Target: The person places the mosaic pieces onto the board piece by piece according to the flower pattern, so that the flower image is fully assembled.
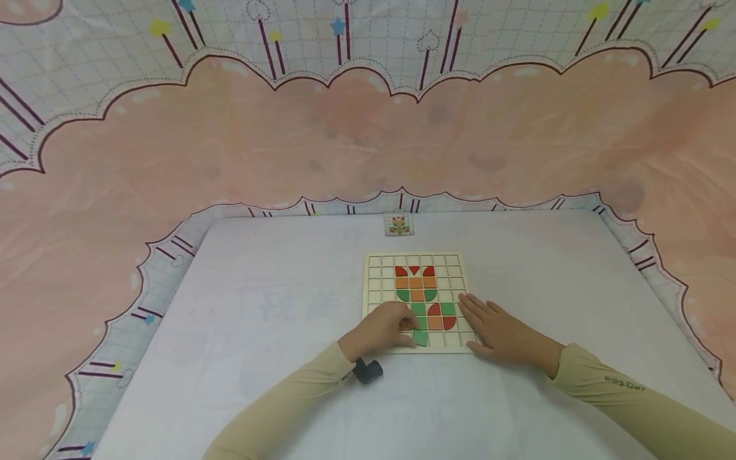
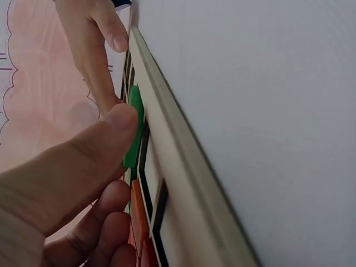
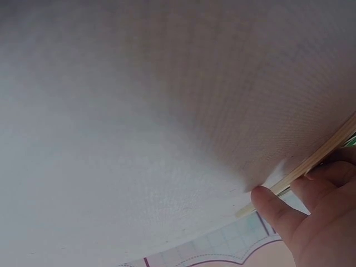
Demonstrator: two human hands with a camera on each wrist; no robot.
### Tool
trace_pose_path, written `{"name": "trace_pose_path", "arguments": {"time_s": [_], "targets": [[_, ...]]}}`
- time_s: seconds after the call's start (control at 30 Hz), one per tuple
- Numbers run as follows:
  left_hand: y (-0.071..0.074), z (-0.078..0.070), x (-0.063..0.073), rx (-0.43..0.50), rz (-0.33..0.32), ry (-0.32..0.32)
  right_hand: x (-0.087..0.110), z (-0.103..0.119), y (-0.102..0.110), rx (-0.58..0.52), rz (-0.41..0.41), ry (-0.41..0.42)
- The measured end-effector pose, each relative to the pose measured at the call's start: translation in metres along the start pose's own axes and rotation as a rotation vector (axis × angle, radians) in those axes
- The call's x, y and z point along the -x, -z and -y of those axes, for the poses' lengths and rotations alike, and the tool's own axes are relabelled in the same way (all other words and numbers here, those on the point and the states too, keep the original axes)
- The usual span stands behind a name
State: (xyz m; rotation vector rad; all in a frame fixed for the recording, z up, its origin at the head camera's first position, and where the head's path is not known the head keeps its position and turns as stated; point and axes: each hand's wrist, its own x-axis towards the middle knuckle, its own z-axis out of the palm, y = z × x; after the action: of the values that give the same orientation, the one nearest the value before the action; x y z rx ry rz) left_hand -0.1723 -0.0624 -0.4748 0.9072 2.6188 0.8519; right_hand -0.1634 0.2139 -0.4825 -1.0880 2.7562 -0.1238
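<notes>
A pale wooden grid board [image 1: 448, 260] lies on the white table, with red, orange and green tiles set in its squares. Over its lower left part, my left hand [image 1: 381, 327] pinches a green tile [image 1: 421, 338] in the bottom row. The left wrist view shows the thumb [image 2: 119, 125] against that green tile [image 2: 135, 146], the other fingers curled beside an orange tile [image 2: 139, 214]. My right hand [image 1: 508, 332] rests along the board's right edge, fingers extended. In the right wrist view, its fingers [image 3: 278, 214] touch the board's side [image 3: 311, 161].
A small pattern card [image 1: 399, 224] with a similar coloured figure stands at the table's back edge. A dark strap device [image 1: 368, 372] is on the left wrist. Patterned cloth [image 1: 345, 140] hangs behind and around the white table [image 1: 276, 306].
</notes>
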Motion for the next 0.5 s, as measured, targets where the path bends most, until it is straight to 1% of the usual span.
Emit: {"name": "trace_pose_path", "arguments": {"time_s": [0.23,0.43,0.5], "targets": [[0.0034,-0.0009,-0.0021,-0.013,0.029,-0.003,0.0007,-0.0006,0.0001,0.007,-0.030,0.014],[0.0061,-0.0003,-0.0050,-0.011,0.053,0.054,0.0004,0.0000,0.0010,0.005,-0.031,0.015],[0.0064,0.0004,-0.0060,-0.008,0.056,0.060,0.0005,0.0001,0.0014,0.005,-0.024,0.011]]}}
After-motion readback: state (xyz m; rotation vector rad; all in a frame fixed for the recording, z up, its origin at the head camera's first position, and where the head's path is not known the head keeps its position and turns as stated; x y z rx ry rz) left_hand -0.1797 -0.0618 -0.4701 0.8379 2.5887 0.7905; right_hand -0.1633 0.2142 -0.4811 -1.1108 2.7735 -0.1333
